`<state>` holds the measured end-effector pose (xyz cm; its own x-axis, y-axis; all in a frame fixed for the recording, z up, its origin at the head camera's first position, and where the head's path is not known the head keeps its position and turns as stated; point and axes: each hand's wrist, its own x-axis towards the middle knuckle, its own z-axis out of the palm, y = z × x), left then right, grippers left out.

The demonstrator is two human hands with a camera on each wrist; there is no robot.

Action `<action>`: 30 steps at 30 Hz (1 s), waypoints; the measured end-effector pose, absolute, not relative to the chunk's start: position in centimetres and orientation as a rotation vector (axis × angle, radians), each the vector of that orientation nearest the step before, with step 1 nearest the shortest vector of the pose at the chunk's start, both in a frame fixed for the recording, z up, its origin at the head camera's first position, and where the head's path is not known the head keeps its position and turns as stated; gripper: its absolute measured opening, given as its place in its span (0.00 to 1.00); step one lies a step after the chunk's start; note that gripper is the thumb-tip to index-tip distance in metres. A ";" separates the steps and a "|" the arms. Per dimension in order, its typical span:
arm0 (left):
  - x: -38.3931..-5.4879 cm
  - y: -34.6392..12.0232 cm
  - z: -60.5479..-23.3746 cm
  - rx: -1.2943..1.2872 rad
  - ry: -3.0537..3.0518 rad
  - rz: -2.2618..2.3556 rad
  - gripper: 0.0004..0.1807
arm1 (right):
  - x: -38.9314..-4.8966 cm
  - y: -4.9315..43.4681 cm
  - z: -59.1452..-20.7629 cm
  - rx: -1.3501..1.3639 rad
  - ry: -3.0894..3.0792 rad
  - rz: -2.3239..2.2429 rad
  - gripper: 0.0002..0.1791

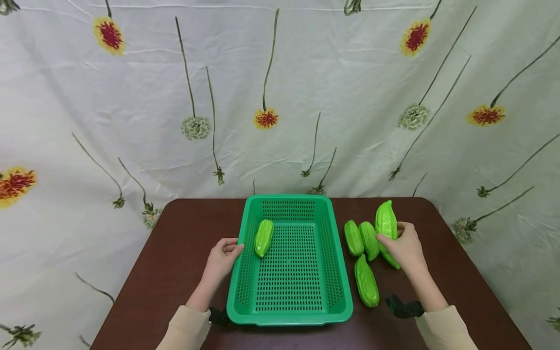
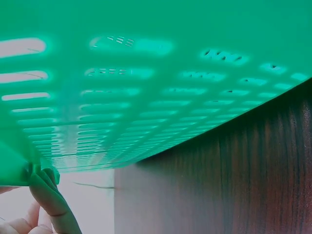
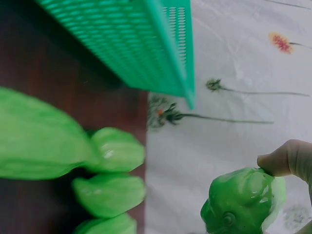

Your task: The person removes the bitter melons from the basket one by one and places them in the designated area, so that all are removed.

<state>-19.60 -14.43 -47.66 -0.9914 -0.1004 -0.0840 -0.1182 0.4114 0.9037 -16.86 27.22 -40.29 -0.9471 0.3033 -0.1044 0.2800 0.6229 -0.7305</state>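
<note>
A green plastic basket (image 1: 288, 318) with slotted walls stands on the table and holds one bright green bitter melon (image 1: 264, 238) near its left wall. My left hand (image 1: 221, 258) grips the basket's left rim; in the left wrist view a finger (image 2: 53, 204) curls at the rim's edge. To the right of the basket, my right hand (image 1: 406, 245) holds a glossy bitter melon (image 1: 386, 218) between thumb and fingers, raised over the others. Beneath it lies another bitter melon (image 1: 391, 260), partly hidden. Beside that are two bitter melons (image 1: 353, 238) side by side and one nearer bitter melon (image 1: 366, 282).
The dark brown table (image 1: 188, 233) has rounded far corners. Behind it hangs a pale cloth (image 1: 350, 73) printed with flowers. A black strap (image 1: 404, 308) is at my right wrist, and another dark band (image 1: 218, 316) at my left.
</note>
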 end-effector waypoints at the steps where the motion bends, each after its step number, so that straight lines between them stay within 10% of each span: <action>1: -19.6 -14.4 -47.7 -0.204 2.626 1.683 0.20 | -16.6 27.5 -40.6 -0.515 -2.809 1.248 0.44; 30: -19.6 -14.4 -47.6 -0.208 2.613 1.685 0.19 | -12.5 29.8 -48.9 -0.576 -2.985 1.181 0.43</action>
<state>-19.63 -14.37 -47.65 -0.9908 -0.0981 -0.0932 -0.1254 0.4062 0.9051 -12.55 29.84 -48.92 -0.9307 0.2786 -0.2371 0.3654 0.6764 -0.6395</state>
